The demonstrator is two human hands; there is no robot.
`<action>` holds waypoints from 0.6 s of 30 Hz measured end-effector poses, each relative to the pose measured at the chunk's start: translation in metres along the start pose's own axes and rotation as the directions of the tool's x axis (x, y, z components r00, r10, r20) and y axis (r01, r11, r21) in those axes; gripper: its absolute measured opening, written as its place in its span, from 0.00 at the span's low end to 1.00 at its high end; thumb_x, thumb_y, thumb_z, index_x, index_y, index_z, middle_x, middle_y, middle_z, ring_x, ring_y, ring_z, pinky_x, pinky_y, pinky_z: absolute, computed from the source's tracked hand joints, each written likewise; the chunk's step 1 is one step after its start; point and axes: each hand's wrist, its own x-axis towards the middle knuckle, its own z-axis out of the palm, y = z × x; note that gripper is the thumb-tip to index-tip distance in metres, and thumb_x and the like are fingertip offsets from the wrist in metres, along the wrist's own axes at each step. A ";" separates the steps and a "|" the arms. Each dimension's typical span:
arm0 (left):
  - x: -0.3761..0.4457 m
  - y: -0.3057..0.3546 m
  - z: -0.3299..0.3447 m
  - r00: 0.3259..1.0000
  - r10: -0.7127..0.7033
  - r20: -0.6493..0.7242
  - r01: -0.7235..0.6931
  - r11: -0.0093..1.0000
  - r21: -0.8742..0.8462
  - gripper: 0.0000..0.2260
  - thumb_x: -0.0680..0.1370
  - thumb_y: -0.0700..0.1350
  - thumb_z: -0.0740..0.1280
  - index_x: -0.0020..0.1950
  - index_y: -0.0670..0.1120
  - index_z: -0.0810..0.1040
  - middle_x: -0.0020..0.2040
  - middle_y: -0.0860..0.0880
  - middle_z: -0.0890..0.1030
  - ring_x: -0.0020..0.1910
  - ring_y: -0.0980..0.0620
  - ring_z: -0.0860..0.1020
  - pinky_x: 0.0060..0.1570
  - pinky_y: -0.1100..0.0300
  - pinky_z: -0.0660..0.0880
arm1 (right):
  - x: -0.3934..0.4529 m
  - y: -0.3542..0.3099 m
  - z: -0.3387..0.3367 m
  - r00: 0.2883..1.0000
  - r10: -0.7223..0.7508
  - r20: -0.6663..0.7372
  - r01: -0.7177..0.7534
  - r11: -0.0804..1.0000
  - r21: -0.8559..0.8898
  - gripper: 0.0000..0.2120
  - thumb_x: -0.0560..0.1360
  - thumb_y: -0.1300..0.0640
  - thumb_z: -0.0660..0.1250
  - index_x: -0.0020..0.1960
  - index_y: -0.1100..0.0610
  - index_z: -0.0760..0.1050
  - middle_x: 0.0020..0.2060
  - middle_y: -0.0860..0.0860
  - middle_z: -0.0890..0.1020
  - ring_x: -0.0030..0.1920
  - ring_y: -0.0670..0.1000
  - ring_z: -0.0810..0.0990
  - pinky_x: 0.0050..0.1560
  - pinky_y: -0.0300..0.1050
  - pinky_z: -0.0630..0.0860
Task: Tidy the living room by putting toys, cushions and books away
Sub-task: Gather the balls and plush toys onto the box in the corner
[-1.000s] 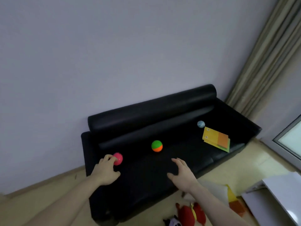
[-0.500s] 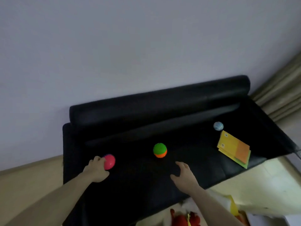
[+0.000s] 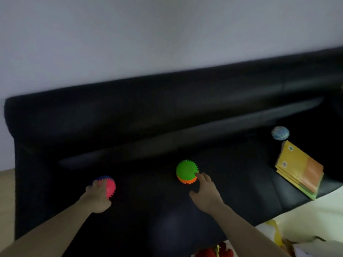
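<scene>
Black leather sofa [image 3: 232,197] spans the frame from left edge to right, its rolled backrest running along the pale wall [image 3: 148,34] in the upper half. Left hand [image 3: 99,194], lower left of the seat, has its fingers curled round the pink spiky ball [image 3: 111,187], which shows a blue patch at its top; ball sits close to the sofa's left arm. Right hand [image 3: 207,193], centre of frame, fingers spread apart, index fingertip touching the lower right side of the green-and-orange spiky ball [image 3: 186,170]; not gripping it. Wide dark stretch of bare seat lies between the two balls and right of the green one. Far right: stack of yellow books [image 3: 298,169] lies flat near the seat's front edge, one corner overhanging slightly. Small blue ball [image 3: 280,133] just behind the books, against the backrest crease. Pale floor [image 3: 306,216] shows lower right; red toy [image 3: 213,253] partly visible at the bottom edge.
</scene>
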 end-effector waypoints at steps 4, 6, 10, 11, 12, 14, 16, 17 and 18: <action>0.024 0.008 0.018 0.982 0.092 -0.167 -0.089 0.996 0.026 0.41 0.73 0.53 0.74 0.80 0.50 0.55 0.71 0.49 0.65 0.66 0.48 0.70 0.59 0.56 0.75 | 0.039 0.007 0.013 0.999 -0.004 0.037 0.005 0.999 -0.047 0.41 0.77 0.53 0.68 0.83 0.51 0.49 0.82 0.51 0.49 0.79 0.58 0.57 0.74 0.51 0.65; 0.027 0.014 0.024 0.957 0.169 -0.238 -0.147 0.983 0.106 0.41 0.72 0.57 0.74 0.80 0.51 0.58 0.70 0.50 0.66 0.65 0.50 0.70 0.61 0.57 0.74 | 0.052 0.008 0.020 0.998 -0.004 0.065 0.007 0.999 -0.045 0.44 0.77 0.53 0.68 0.83 0.49 0.45 0.82 0.49 0.46 0.80 0.57 0.54 0.75 0.51 0.64; 0.035 0.016 0.042 0.946 0.155 -0.286 -0.118 0.982 0.145 0.46 0.71 0.62 0.75 0.82 0.54 0.55 0.77 0.48 0.55 0.74 0.44 0.61 0.67 0.50 0.72 | 0.068 0.010 0.033 0.996 0.019 0.088 -0.014 0.998 -0.056 0.46 0.77 0.52 0.69 0.83 0.49 0.41 0.81 0.50 0.55 0.79 0.57 0.58 0.74 0.50 0.65; 0.039 0.016 0.047 0.950 0.130 -0.283 -0.102 0.989 0.110 0.47 0.71 0.62 0.75 0.82 0.54 0.53 0.78 0.47 0.52 0.76 0.42 0.58 0.68 0.48 0.73 | 0.073 0.011 0.037 0.998 0.031 0.051 -0.027 0.997 -0.076 0.46 0.76 0.52 0.69 0.83 0.50 0.43 0.79 0.51 0.61 0.76 0.57 0.62 0.71 0.51 0.68; 0.041 0.016 0.050 0.950 0.114 -0.292 -0.093 0.992 0.084 0.47 0.71 0.62 0.76 0.83 0.54 0.53 0.79 0.47 0.51 0.77 0.41 0.57 0.67 0.48 0.74 | 0.076 0.011 0.038 0.999 0.044 -0.007 -0.044 0.995 -0.094 0.44 0.76 0.51 0.70 0.83 0.50 0.47 0.75 0.52 0.66 0.72 0.56 0.66 0.67 0.51 0.72; 0.048 0.019 0.051 0.933 0.123 -0.338 -0.097 0.991 0.094 0.48 0.71 0.60 0.77 0.83 0.54 0.54 0.79 0.47 0.54 0.76 0.42 0.58 0.65 0.50 0.76 | 0.083 0.012 0.040 0.992 0.061 -0.114 -0.075 0.989 -0.125 0.42 0.74 0.49 0.72 0.81 0.48 0.54 0.70 0.51 0.68 0.68 0.55 0.67 0.61 0.50 0.76; 0.053 0.020 0.049 0.918 0.154 -0.365 -0.114 0.985 0.129 0.50 0.70 0.58 0.78 0.84 0.52 0.53 0.77 0.47 0.58 0.72 0.45 0.62 0.61 0.55 0.77 | 0.088 0.013 0.045 0.987 0.075 -0.142 -0.094 0.986 -0.138 0.44 0.72 0.45 0.74 0.80 0.46 0.55 0.70 0.51 0.62 0.69 0.55 0.64 0.60 0.50 0.76; 0.055 0.019 0.048 0.914 0.158 -0.373 -0.114 0.984 0.137 0.50 0.69 0.57 0.79 0.84 0.51 0.53 0.76 0.47 0.59 0.71 0.46 0.64 0.60 0.57 0.77 | 0.089 0.015 0.049 0.989 0.085 -0.117 -0.100 0.987 -0.128 0.46 0.71 0.44 0.75 0.81 0.46 0.53 0.72 0.52 0.58 0.70 0.57 0.63 0.61 0.51 0.76; 0.057 0.017 0.047 0.914 0.148 -0.379 -0.100 0.985 0.143 0.51 0.69 0.57 0.79 0.84 0.50 0.54 0.75 0.46 0.59 0.70 0.46 0.65 0.59 0.57 0.77 | 0.091 0.015 0.056 0.993 0.100 -0.064 -0.106 0.989 -0.099 0.49 0.70 0.43 0.75 0.82 0.46 0.51 0.75 0.53 0.55 0.72 0.58 0.62 0.64 0.52 0.74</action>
